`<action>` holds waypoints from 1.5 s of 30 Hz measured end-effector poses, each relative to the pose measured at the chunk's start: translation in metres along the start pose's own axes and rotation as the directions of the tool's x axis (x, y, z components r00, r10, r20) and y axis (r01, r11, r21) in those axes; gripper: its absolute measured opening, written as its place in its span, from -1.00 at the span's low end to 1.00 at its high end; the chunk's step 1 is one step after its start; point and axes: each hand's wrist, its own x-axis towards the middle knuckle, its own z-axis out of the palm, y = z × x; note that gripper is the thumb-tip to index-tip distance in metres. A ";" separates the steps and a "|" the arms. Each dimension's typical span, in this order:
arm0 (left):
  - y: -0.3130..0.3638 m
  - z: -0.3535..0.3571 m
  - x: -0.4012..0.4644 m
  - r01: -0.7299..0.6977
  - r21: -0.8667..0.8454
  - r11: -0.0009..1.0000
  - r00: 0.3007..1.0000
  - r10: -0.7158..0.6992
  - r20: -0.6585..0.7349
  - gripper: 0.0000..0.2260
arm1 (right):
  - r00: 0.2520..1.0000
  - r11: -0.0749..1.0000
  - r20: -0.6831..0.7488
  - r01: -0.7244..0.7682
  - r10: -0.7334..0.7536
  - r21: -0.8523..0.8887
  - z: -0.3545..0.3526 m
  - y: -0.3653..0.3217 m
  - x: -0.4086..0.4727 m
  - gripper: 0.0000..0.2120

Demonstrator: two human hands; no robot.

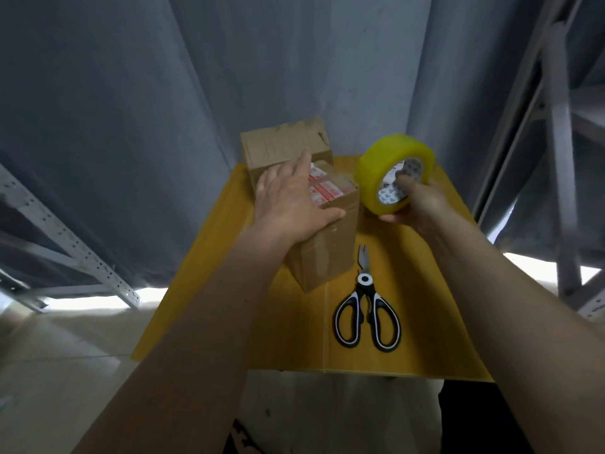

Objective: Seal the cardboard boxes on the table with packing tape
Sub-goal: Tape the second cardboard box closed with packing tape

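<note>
Right hand (pixel 422 204) grips the tape (pixel 394 173) just right of the box (pixel 327 244), which the flat, open left hand (pixel 291 204) steadies.

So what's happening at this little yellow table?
A person is getting ready to tape up cardboard boxes. The left hand rests flat on the near box, while the right hand holds a roll of yellow tape up beside it. A second box stands behind. Scissors lie untouched on the table.
</note>
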 end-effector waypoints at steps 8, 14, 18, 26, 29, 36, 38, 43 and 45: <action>-0.012 -0.024 -0.014 -0.055 0.128 0.990 0.998 0.051 0.038 -0.15 | 0.991 0.992 0.056 -0.121 0.119 0.031 0.021 0.037 -0.005 -0.89; -0.029 -0.045 -0.024 -0.125 0.302 0.945 0.978 0.065 0.200 -0.23 | 0.987 0.988 0.104 -0.111 0.122 -0.105 0.057 0.055 -0.018 -0.76; -0.028 -0.044 -0.018 -0.314 0.103 0.944 0.935 0.289 0.204 -0.29 | 0.977 0.989 0.160 -0.129 0.139 -0.072 0.064 0.064 -0.021 -0.73; -0.038 -0.034 -0.012 -0.378 0.076 0.923 0.911 0.356 0.209 -0.59 | 0.993 0.980 0.081 -0.067 0.083 -0.188 0.054 0.065 -0.012 -0.74; -0.040 -0.037 -0.011 -0.362 0.042 0.931 0.901 0.338 0.271 -0.62 | 0.967 0.965 0.178 -0.140 0.180 -0.220 0.054 0.070 -0.015 -0.69; -0.028 -0.036 -0.006 -0.322 0.073 0.944 0.901 0.282 0.330 -0.66 | 0.982 0.884 0.127 -0.063 0.137 -0.463 0.042 0.053 -0.025 -0.60; -0.022 -0.034 -0.004 -0.328 0.100 0.939 0.898 0.276 0.344 -0.66 | 0.995 0.774 0.085 0.016 0.049 -0.634 0.036 0.047 -0.033 -0.59; -0.012 -0.028 0.001 -0.339 0.140 0.930 0.894 0.272 0.356 -0.66 | 0.979 0.189 0.190 0.175 0.068 -0.966 0.028 0.039 -0.071 -0.70; -0.010 -0.028 0.001 -0.341 0.152 0.928 0.897 0.272 0.349 -0.67 | 0.933 0.095 0.157 0.133 0.324 -0.987 0.032 0.043 -0.088 -0.52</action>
